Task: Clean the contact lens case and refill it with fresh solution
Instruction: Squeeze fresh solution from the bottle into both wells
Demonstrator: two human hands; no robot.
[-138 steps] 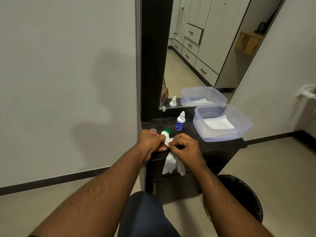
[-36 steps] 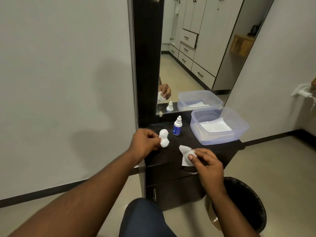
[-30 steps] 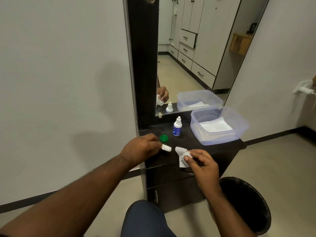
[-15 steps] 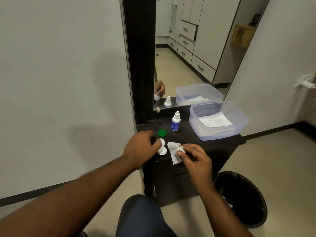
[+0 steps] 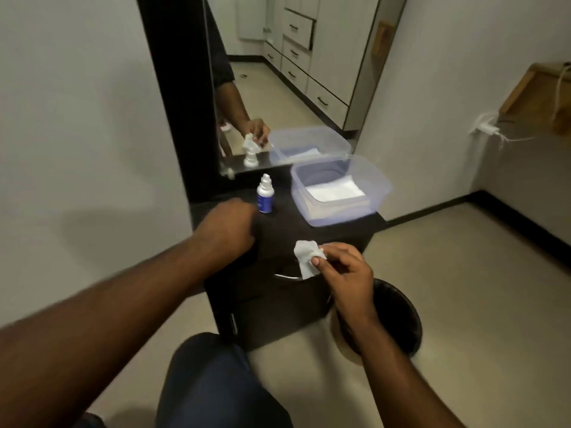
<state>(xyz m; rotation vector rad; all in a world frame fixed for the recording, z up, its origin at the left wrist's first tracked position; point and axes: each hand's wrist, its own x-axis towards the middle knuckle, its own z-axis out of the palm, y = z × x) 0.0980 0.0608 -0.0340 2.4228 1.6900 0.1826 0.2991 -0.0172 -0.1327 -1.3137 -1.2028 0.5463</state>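
Note:
My left hand [image 5: 227, 231] hovers knuckles-up over the back left of the dark counter [image 5: 312, 234], just left of the solution bottle [image 5: 265, 196]. Its fingers curl downward and hide the lens case and the green cap. In the mirror [image 5: 278, 88] the same hand shows something white in its fingers. My right hand [image 5: 343, 273] is at the counter's front edge, pinching a crumpled white tissue [image 5: 304, 257] between thumb and fingertips.
A clear plastic tub [image 5: 378, 193] with folded white tissues inside stands at the counter's right. A black waste bin [image 5: 404, 316] sits on the floor under my right forearm. My knee [image 5: 216, 381] is in front of the cabinet's drawers.
My hands have moved apart. The left hand went back toward the bottle and now covers the case and green cap; the right hand drew the tissue toward the front edge, over the bin.

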